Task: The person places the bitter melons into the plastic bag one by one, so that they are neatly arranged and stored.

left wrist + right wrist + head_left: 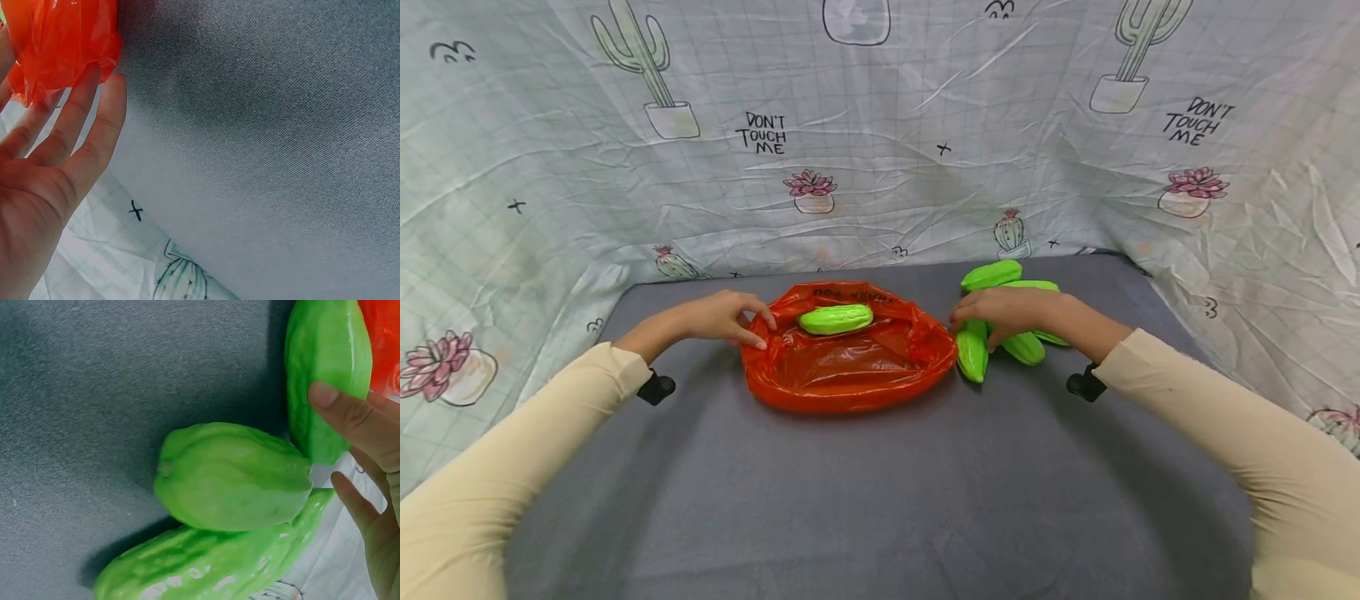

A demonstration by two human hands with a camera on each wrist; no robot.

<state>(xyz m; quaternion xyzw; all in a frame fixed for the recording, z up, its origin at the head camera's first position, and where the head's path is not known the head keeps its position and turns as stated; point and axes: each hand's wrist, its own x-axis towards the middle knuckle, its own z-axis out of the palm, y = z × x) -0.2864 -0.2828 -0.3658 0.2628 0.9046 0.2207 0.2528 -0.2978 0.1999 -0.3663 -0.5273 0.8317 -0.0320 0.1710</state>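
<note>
An orange-red plastic bag [850,398] lies on its base with its mouth wide open; one bright green bitter melon [837,319] is inside it. My left hand [722,317] holds the bag's left rim, thumb on the inner side and fingers behind the film [65,47]. Just right of the bag, my right hand [1003,308] grips another bitter melon [328,350], thumb on one side and fingers on its far side, partly hidden. That melon points toward me, close to the bag's right edge. Several more green melons [1024,348] lie beneath and behind the right hand.
A grey cloth [880,500] covers the table. Pale fabric printed with cacti and lettering [880,142] hangs behind and at both sides. One melon [992,273] lies near the table's back edge. Small black wrist cameras [657,388] sit below both wrists.
</note>
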